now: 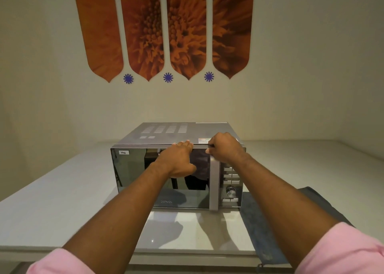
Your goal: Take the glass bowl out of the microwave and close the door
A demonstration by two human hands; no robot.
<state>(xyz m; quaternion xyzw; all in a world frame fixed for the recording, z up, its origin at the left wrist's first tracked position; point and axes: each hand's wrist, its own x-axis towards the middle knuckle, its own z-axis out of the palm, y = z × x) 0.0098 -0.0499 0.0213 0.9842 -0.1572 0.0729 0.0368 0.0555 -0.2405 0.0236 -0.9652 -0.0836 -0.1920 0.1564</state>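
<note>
— Where does the microwave (pixel 178 169) sit?

— On the pale bench (pixel 52 201), its mirrored door (pixel 162 178) shut flush against the front. A small "Veg" label (pixel 123 152) is stuck in the door's top left corner.

— And the hands?

— Both are up at the microwave's top front edge. The left hand (pixel 176 159) lies flat against the upper door, fingers hooked over the top edge, thumb spread low on the glass (its grip is released, pressing and holding nothing). The right hand (pixel 225 149) is at the top of the silver handle (pixel 214 182), which runs down the door's right side; its grip is clenched around the handle's upper end.

— The glass bowl?

— I cannot see it; the door only reflects the room, so whether it is inside the microwave I cannot tell.

— Anything else near the microwave?

— The control panel (pixel 231 184) with buttons and a dial to the right of the handle, and a blue cloth (pixel 261 228) on the bench beside the microwave's right front corner. Pink sleeves (pixel 342 251) show at both forearms.
</note>
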